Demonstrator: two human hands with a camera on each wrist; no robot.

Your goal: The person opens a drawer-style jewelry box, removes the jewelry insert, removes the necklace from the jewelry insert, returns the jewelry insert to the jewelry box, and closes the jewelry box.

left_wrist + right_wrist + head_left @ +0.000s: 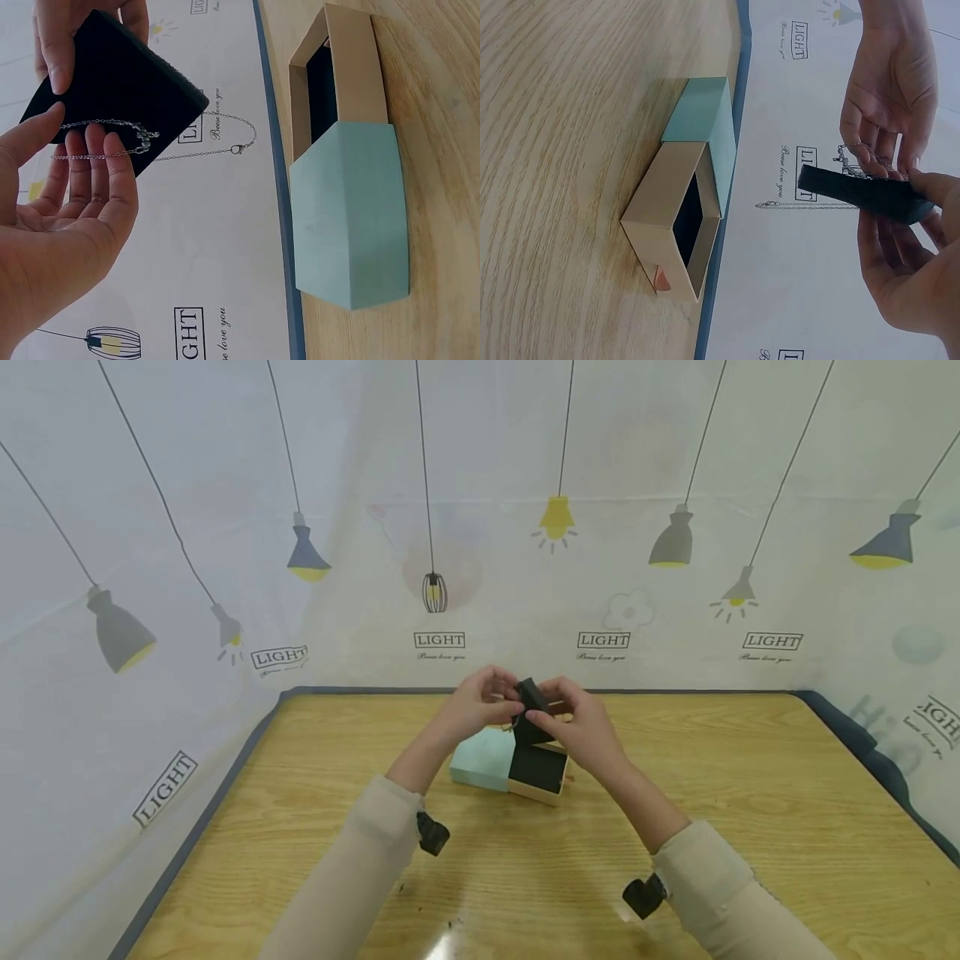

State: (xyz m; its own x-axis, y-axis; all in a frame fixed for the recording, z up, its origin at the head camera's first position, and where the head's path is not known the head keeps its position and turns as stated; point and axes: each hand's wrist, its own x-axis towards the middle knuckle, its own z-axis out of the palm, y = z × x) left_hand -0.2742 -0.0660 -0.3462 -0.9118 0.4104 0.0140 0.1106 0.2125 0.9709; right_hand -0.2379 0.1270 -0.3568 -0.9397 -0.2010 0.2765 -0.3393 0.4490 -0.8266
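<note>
My right hand (592,731) grips a black velvety jewelry pad (112,71) by its edge, thumb on one face and fingers behind. A thin silver chain necklace (144,141) with a small cluster of links or beads hangs across the pad. Part of the chain, with its clasp, dangles past the pad's far side. My left hand (468,706) pinches the necklace near the thumb, its fingertips lying under the chain against the pad. Below both hands, a mint-green box sleeve (483,760) lies on the table with its beige drawer (664,184) pulled partly out.
The drawer has a dark interior and a small pinkish ribbon tab (661,279) on its end. The wood-grain table (712,793) is edged in dark blue. A pale cloth (510,568) printed with lamps hangs behind it.
</note>
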